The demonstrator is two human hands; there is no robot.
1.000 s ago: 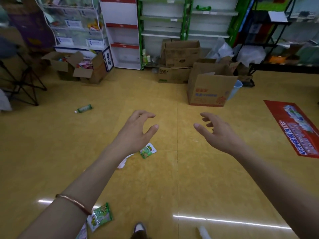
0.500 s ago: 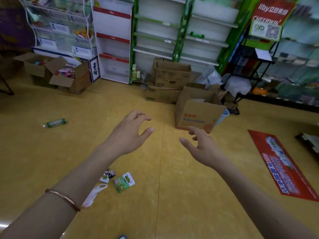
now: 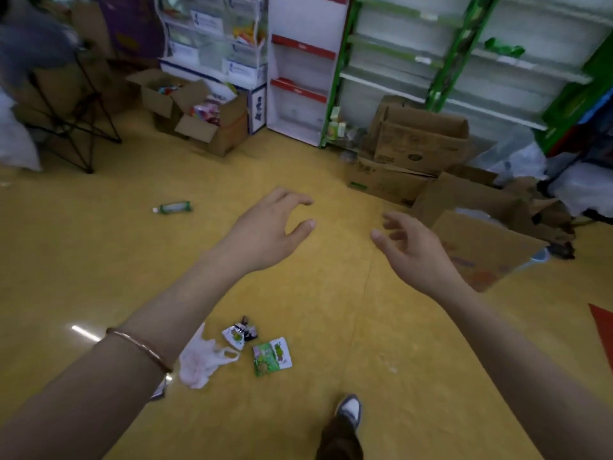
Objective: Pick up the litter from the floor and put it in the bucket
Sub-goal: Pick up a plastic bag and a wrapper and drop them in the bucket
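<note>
Litter lies on the yellow floor below my arms: a green snack wrapper (image 3: 272,355), a small white and black wrapper (image 3: 239,334) and a crumpled white plastic bag (image 3: 200,360). A green bottle (image 3: 173,207) lies farther off at the left. My left hand (image 3: 268,232) and my right hand (image 3: 409,250) hover empty above the floor, fingers loosely curled. A pale blue bucket (image 3: 539,255) peeks out behind a cardboard box (image 3: 477,247) at the right.
Stacked cardboard boxes (image 3: 414,147) stand before green shelving (image 3: 464,61). Open boxes with goods (image 3: 202,117) sit at the back left beside a folding stand (image 3: 76,127). My shoe (image 3: 348,410) shows at the bottom. A red floor sticker (image 3: 603,323) is at the right edge.
The view has swung left and down, so the litter pile now sits lower centre and my shoe appears. Both hands stay raised and empty, slightly farther apart.
</note>
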